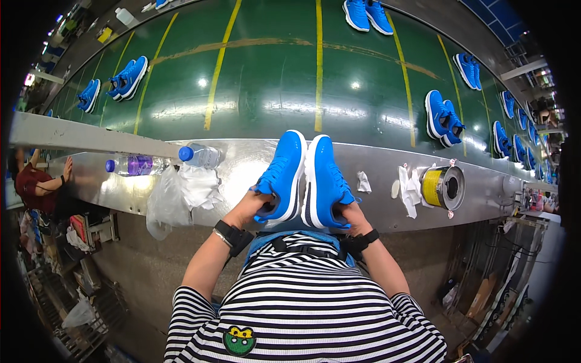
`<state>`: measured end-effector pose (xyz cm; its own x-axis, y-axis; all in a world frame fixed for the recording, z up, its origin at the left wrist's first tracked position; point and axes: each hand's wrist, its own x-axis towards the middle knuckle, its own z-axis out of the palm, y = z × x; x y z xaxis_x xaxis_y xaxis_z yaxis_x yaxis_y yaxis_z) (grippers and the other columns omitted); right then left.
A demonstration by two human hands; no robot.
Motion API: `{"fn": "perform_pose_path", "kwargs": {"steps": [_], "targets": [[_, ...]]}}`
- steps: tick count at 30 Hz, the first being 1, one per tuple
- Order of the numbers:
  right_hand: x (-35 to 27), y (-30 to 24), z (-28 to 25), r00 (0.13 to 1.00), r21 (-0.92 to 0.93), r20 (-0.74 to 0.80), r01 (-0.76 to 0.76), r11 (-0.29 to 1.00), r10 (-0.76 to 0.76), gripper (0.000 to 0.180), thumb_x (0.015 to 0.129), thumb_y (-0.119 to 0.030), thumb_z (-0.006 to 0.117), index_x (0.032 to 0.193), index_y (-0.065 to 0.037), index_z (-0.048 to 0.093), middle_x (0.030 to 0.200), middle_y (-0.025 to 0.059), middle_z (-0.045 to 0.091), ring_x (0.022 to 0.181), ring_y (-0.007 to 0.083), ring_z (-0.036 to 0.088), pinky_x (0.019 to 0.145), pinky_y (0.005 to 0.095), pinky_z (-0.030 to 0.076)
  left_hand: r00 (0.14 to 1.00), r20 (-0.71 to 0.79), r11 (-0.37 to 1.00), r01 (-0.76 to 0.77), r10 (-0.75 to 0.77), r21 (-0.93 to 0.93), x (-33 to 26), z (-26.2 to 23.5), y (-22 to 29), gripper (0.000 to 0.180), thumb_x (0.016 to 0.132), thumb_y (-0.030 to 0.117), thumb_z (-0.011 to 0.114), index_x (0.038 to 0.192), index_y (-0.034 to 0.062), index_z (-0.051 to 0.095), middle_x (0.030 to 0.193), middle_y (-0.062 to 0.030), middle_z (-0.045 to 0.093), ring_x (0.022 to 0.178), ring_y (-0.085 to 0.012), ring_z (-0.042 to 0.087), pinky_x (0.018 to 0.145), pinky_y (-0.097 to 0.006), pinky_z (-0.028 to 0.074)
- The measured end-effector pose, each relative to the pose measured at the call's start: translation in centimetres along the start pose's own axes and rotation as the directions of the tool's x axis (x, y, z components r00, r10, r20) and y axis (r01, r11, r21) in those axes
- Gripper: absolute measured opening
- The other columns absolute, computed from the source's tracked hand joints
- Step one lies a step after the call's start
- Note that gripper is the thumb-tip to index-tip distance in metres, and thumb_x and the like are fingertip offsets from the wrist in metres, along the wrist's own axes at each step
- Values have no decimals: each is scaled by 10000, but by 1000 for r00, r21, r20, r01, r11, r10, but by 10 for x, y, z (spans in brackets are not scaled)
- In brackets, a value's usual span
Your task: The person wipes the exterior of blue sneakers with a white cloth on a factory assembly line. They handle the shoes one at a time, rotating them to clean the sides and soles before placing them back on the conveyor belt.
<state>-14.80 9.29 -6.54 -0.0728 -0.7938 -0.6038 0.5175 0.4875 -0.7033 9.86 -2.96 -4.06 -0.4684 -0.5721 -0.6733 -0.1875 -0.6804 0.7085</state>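
Note:
Two blue sneakers [287,163] with white soles are held side by side in front of my waist, toes pointing away from me. My left hand [245,209] grips the left one at its heel opening, fingers partly hidden inside the collar. In the same way, my right hand [356,219] is closed on the right sneaker [325,172] at its collar. Their white sole edges face each other, nearly touching along the middle. Both shoes are over the near edge of a metal ledge [248,163].
Beyond the ledge runs a green conveyor belt [266,78] with yellow lines and several pairs of blue sneakers [445,119]. Left on the ledge are bottles [206,157], a plastic bag [162,202] and crumpled paper [200,186]; right, a yellow tin [433,187]. Another person's hand [67,169] shows far left.

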Motion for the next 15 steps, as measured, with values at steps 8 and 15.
{"fn": "perform_pose_path", "kwargs": {"steps": [8,15], "targets": [[-9,-33,29,897,-341,-16,411,845,-442,632,755,-84,588,1319,-54,303,1111,98,513,1002,182,499,903,311,367,757,-58,563,-430,651,706,-13,22,21,789,649,116,635,1317,15,228,1102,-200,424,1023,-319,457,907,-357,364],[-5,-35,46,777,-871,6,313,378,-629,898,604,-172,712,1332,-24,208,1068,170,415,1008,292,428,898,370,342,720,-162,436,-213,675,874,-8,35,13,864,555,173,709,1248,-62,249,1103,-227,374,1027,-360,400,890,-402,353]]}}
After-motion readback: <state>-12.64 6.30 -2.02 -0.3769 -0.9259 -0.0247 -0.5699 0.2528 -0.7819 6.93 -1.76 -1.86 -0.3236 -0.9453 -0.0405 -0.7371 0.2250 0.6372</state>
